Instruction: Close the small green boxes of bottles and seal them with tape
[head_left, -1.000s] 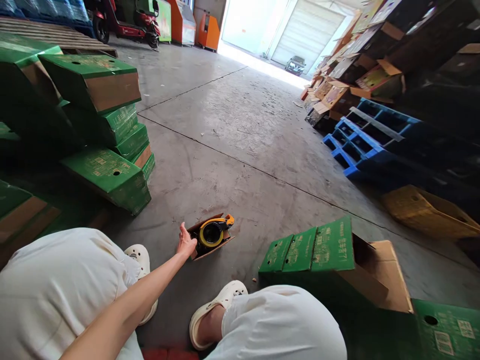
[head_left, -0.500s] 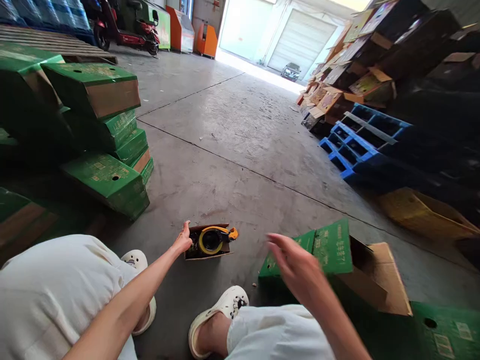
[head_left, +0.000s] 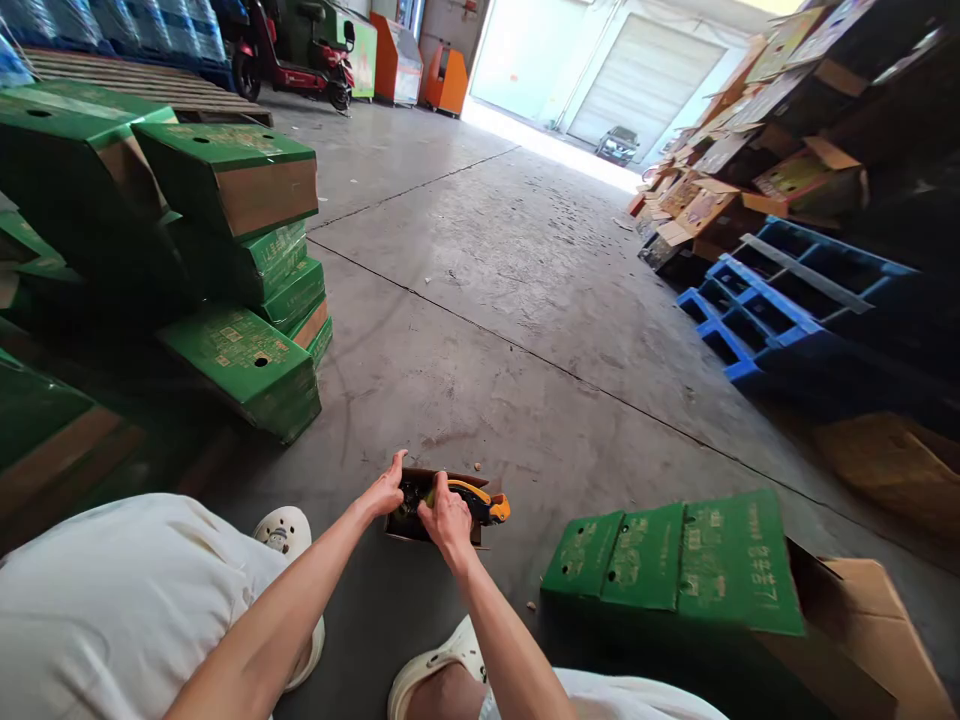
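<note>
On the floor between my feet sits a small open cardboard box [head_left: 407, 528] with an orange-and-black tape dispenser [head_left: 495, 509] in it. The dispenser's orange end sticks out past the box on the right. My left hand [head_left: 382, 492] is closed at the box's left end, and some of its fingers are hidden. Bent over the dispenser's middle, my right hand [head_left: 448, 514] grips it and covers most of its round tape roll. A row of green cartons [head_left: 645, 560] lies to the right of my right hand.
Stacked green cartons [head_left: 240, 365] stand on the left. An open brown carton flap [head_left: 877, 620] juts out at the lower right. Blue pallets [head_left: 757, 315] and piled cardboard boxes [head_left: 697, 210] line the right side. A red scooter [head_left: 300, 65] is parked at the back left.
My right hand has moved left from beside the green cartons onto the tape dispenser. My left hand stays at the box's left end. The view has shifted slightly left.
</note>
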